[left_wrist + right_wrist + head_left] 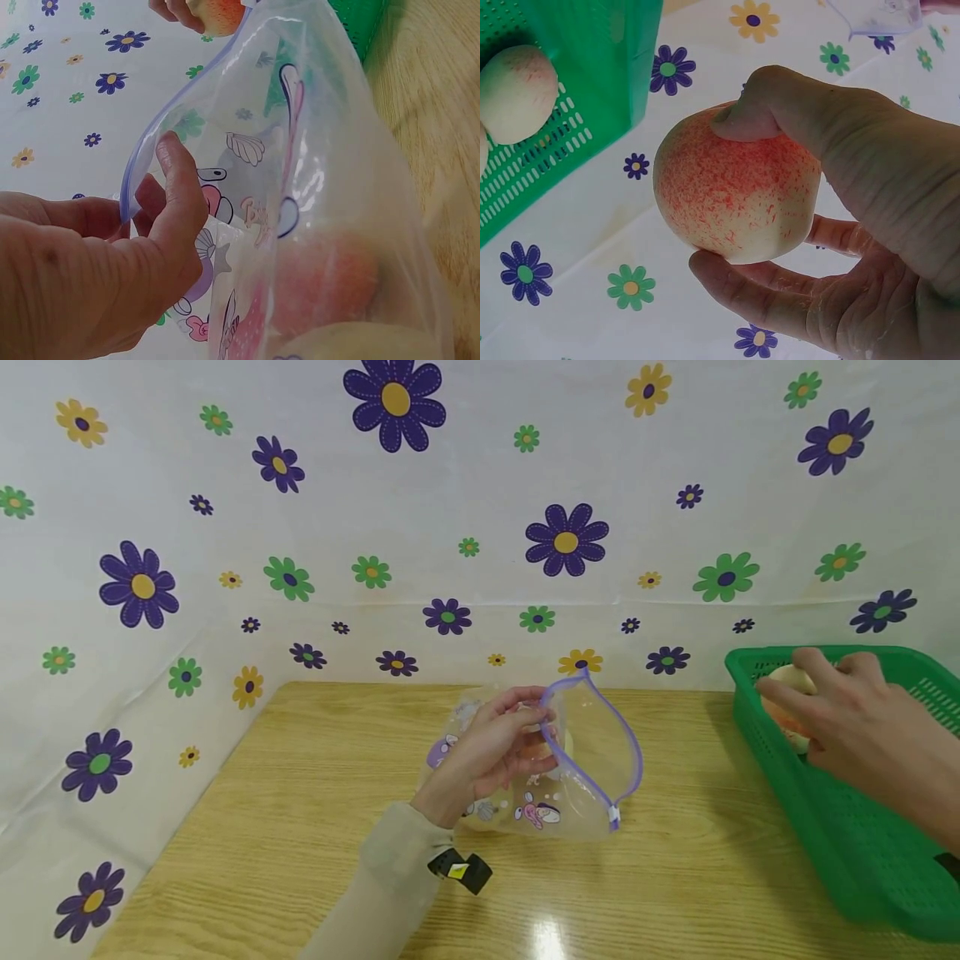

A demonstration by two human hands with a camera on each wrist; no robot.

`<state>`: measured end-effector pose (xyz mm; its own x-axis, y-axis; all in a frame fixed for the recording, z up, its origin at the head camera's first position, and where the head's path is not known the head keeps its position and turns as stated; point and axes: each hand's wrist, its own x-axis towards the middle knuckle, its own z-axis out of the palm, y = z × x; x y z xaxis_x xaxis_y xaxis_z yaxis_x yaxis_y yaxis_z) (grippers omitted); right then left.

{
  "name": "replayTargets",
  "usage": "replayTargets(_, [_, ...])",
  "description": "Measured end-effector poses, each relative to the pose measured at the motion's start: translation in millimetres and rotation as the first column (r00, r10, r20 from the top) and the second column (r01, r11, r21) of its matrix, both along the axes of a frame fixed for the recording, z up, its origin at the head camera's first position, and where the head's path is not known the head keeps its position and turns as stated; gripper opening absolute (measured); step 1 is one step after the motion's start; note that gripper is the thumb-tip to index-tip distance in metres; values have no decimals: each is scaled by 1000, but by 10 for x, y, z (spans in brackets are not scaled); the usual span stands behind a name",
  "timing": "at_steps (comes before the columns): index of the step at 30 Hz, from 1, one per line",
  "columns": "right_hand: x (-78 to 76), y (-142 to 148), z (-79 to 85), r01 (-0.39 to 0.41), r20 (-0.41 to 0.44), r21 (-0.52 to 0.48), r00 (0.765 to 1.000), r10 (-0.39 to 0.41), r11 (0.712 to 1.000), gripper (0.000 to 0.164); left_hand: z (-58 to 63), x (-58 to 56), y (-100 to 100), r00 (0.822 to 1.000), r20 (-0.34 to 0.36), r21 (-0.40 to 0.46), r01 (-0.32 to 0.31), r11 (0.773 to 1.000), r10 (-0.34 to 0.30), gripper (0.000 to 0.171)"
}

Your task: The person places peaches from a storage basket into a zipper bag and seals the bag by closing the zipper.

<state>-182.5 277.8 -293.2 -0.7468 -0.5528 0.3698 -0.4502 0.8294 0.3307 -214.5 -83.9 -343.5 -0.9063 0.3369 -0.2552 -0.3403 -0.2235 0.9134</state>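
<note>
My left hand point(495, 752) pinches the purple zip edge of a clear zip bag point(577, 810), which lies with its mouth spread on the table. Sea-creature prints cover the bag, and in the left wrist view a reddish peach point(322, 281) shows through its plastic beside a paler round shape point(364, 341). Over the left side of the green basket point(787, 835), my right hand point(862, 727) grips a red-speckled peach point(731, 191) between thumb and fingers. Another peach point(517, 94) sits in the basket in the right wrist view.
The wooden table point(300, 810) runs back to a white flower-print sheet point(480, 485) that hangs behind it and along the left. At the bag's right corner sits a white slider point(614, 816). The basket stands at the table's right side.
</note>
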Motion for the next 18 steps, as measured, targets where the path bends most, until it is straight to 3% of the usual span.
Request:
replayTargets(7, [11,-59,26,-48,-51,13,998,49,999,66,-1,0,0,1000,3,8,6,1000,-6,31])
replayTargets(11, [33,-102,40,-47,-38,3,998,47,999,60,4,3,0,1000,2,11,7,1000,-7,31])
replayTargets(18, [57,-156,61,-77,-32,10,996,77,997,70,6,7,-5,1000,-5,6,9,1000,-9,32])
